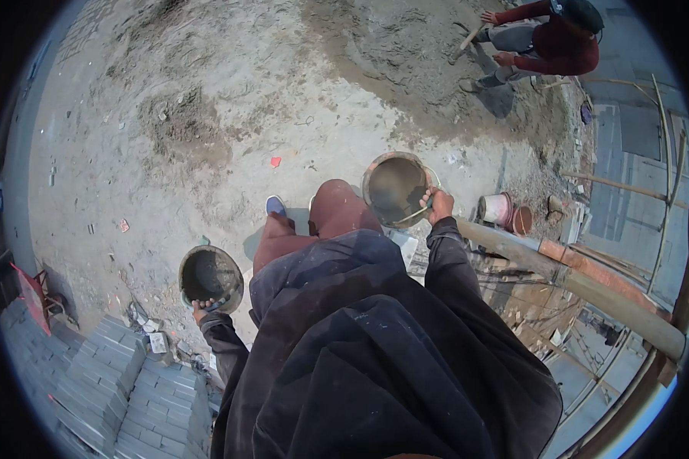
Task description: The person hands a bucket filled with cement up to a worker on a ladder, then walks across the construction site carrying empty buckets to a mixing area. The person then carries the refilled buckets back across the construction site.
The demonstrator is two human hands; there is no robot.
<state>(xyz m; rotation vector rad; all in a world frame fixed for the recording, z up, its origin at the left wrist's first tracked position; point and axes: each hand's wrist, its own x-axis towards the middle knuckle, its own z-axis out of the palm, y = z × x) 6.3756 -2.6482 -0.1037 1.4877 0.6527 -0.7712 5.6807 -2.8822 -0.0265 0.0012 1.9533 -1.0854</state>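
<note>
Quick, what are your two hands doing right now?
Left hand: closed, holding the left bucket at its near edge.
Right hand: closed, holding the right bucket by its handle.

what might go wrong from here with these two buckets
The right bucket is held by its thin handle in the right hand, so it might swing or tip.

That hand is close to the wooden pole, so an outward swing could knock it.

With the left hand on the left bucket, neither hand is free if the rough ground causes a stumble.
</note>
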